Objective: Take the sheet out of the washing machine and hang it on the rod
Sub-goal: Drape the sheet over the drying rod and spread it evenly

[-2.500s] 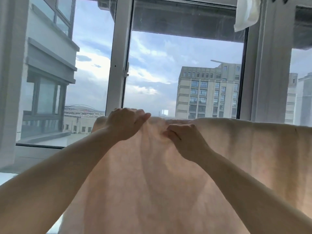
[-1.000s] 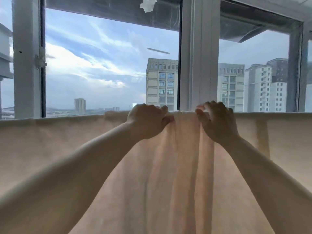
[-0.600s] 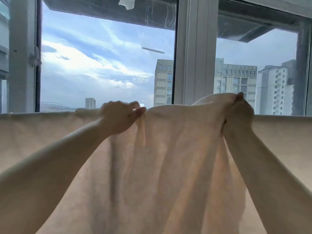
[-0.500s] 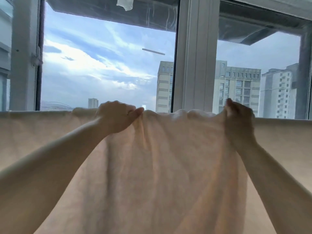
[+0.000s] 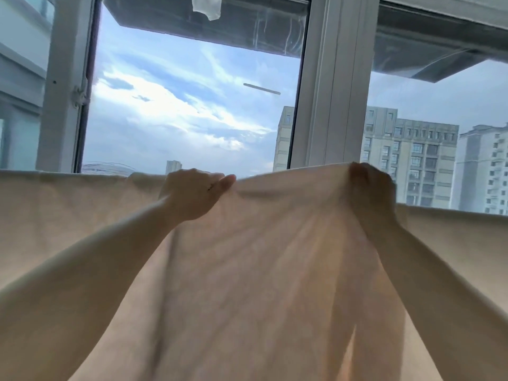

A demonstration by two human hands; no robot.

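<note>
Cream sheet (image 5: 261, 270) draped over hidden rod, filling 6 o'clock. Left hand (image 5: 192, 196) at 10 o'clock and right hand (image 5: 371, 188) at 2 o'clock both pinch its top fold. Advice: pull apart evenly, flattening bunched centre. Window frame (image 5: 330, 92) at 12 o'clock.

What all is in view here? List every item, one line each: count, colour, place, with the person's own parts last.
sheet: one, pale cream, hanging across the full width of the view, its top edge lifted between the two hands.
window frame: one, white, with upright posts left and centre, behind the sheet.
scrap of cloth: one, white, hanging at the top edge above the left pane.
buildings: several, beige and white, outside on the right.
sky: blue with white clouds, through the panes.
left hand: one, gripping the sheet's top edge, centre left.
right hand: one, gripping the sheet's top edge, centre right.
</note>
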